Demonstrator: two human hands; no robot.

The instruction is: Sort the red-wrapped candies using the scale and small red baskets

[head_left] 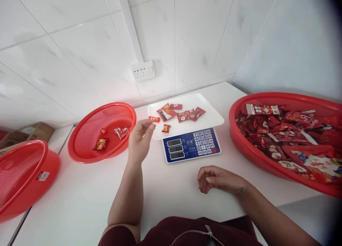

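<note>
My left hand [140, 141] is over the left edge of the white scale tray [184, 100], thumb and forefinger drawn together. Right at its fingertips is a small flat red packet [153, 118]; whether the fingers pinch it I cannot tell. Several red snack packets [167, 112] lie on the tray, with a small red and yellow packet [166, 128] near its front edge. In front of the tray is the blue keypad panel of the digital scale [191, 144], its displays showing digits. My right hand [217, 179] rests above the table, fingers loosely curled, nothing visible in them.
To the right, a large red basket [233, 132] is heaped with red packets. A red basket [80, 132] on the left holds a few packets. Another red basket [50, 167] stands farther left, before cardboard boxes [41, 131]. A tiled wall with a socket [143, 71] rises behind.
</note>
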